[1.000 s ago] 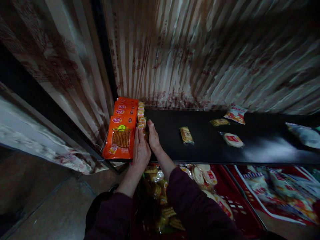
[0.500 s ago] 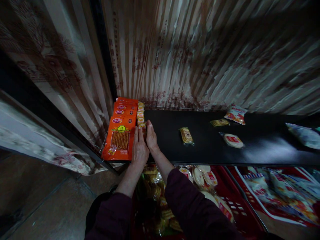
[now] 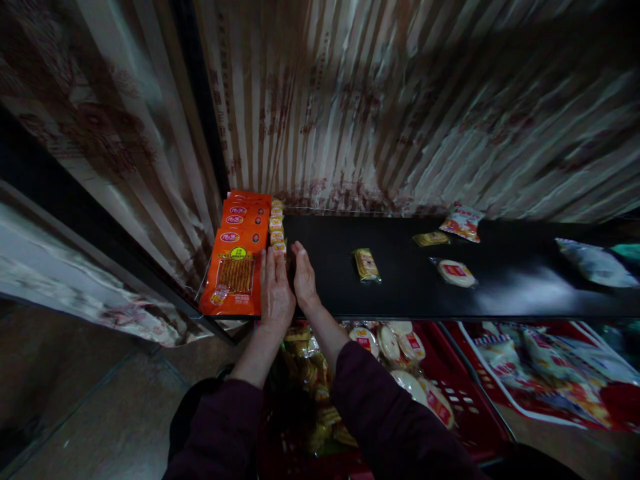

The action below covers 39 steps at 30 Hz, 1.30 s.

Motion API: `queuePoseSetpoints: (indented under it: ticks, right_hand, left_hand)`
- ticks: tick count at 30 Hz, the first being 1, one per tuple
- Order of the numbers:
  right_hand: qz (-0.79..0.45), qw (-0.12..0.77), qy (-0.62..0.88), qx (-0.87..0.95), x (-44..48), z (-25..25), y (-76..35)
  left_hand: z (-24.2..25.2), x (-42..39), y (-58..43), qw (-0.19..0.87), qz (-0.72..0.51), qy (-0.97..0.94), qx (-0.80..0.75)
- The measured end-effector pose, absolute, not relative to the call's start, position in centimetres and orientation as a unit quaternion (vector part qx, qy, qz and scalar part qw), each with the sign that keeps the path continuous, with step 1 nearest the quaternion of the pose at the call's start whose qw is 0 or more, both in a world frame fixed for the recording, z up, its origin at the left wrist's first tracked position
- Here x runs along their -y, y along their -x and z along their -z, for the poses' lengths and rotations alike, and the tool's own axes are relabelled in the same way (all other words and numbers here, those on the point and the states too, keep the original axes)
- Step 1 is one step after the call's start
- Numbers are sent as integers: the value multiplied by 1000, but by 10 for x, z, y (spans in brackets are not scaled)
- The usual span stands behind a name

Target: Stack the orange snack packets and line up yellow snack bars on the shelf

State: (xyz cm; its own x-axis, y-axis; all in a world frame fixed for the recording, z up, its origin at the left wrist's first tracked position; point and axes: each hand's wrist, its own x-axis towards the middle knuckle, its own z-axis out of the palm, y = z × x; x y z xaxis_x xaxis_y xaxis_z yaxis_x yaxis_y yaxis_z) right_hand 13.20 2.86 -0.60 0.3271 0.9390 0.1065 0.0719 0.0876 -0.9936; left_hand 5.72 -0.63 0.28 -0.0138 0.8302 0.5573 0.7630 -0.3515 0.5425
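Observation:
Orange snack packets (image 3: 235, 267) with a window showing brown strips lie overlapped at the shelf's left end. Along their right side runs a row of small yellow-and-white wrapped snacks (image 3: 277, 227). My left hand (image 3: 277, 290) lies with outstretched fingers over the near end of this row, against the packets' edge; what is under the palm is hidden. Just to its right, my right hand (image 3: 304, 277) stands on edge, fingers straight and the wrists close together. A narrow dark gap shows between the two sets of fingertips. Neither hand visibly grips anything.
On the black shelf (image 3: 335, 293) lie a wrapped yellow snack (image 3: 367, 265), another yellow pack (image 3: 431, 238), a round white cracker pack (image 3: 455, 272) and a red-white bag (image 3: 463, 222). Red baskets (image 3: 475, 417) of packaged snacks stand below. Behind hangs a patterned curtain (image 3: 350, 100).
My hands have eased slightly apart at the fingertips and stay beside the row. The whole view has shifted a little, so the shelf and baskets appear slightly higher and farther left.

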Motion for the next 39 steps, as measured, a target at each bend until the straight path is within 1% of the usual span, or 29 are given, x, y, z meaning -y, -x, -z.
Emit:
queuePoseSetpoints:
  ticks: [6, 13, 16, 27, 31, 39]
  right_hand:
    - [-378, 593, 552, 447, -38, 12, -130]
    - [-400, 591, 543, 442, -48, 10, -124]
    - [-405, 588, 544, 442, -47, 5, -121]
    - [-394, 553, 565, 469, -46, 2, -120]
    - [-398, 565, 557, 461, -45, 2, -120]
    - [-392, 583, 561, 437, -42, 5, -124]
  left_hand:
    - [-15, 10, -51, -22, -402, -693, -598]
    - [-14, 6, -46, -13, -317, -729, -606]
    - [-14, 5, -44, -3, -301, -732, -611]
    - [-13, 3, -43, -8, -287, -731, -619]
    - [-14, 4, -43, -16, -282, -732, -620]
    - [-17, 7, -45, -13, -344, -704, -621]
